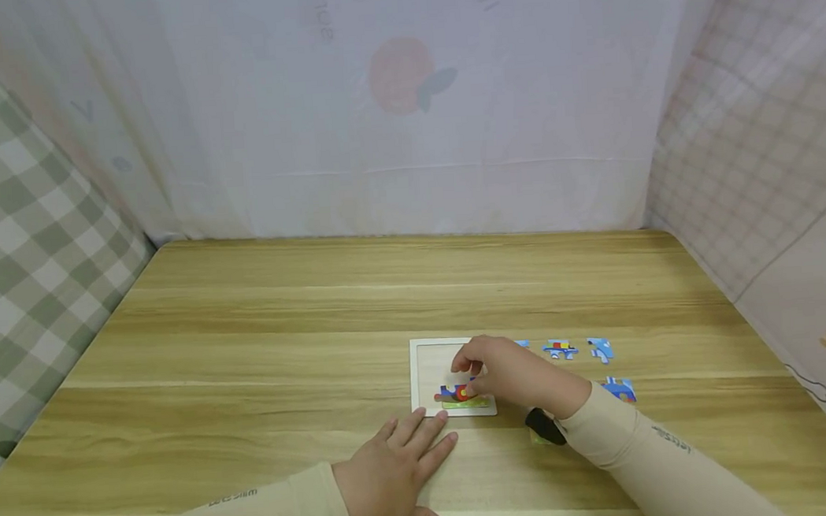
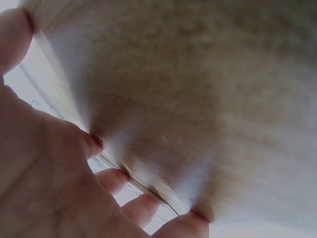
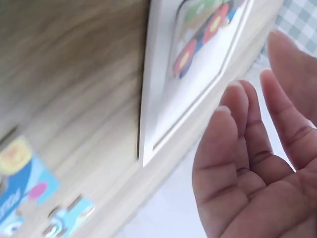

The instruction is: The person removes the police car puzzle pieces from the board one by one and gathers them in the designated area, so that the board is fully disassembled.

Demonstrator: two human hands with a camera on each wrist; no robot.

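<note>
A white puzzle frame (image 1: 415, 376) lies on the table, with joined red, blue and green puzzle pieces (image 1: 453, 395) along its near side. My left hand (image 1: 391, 476) rests palm down in front of it, fingers spread, fingertips at the near rim. Over the frame's right half hovers my right hand (image 1: 512, 372), its fingers loosely bent. Seen in the right wrist view, nothing lies between the fingers and thumb of that right hand (image 3: 257, 163); the frame (image 3: 153, 99) is beyond the fingertips. Part of the frame and its pieces is hidden behind the right hand in the head view.
Loose puzzle pieces lie right of the frame: a blue one with colored blocks (image 1: 559, 348), a light blue one (image 1: 602, 349) and a darker blue one (image 1: 618, 389). A yellowish piece (image 1: 539, 438) shows partly under the black wrist camera (image 1: 545, 426). Curtains surround the wooden table (image 1: 282, 321).
</note>
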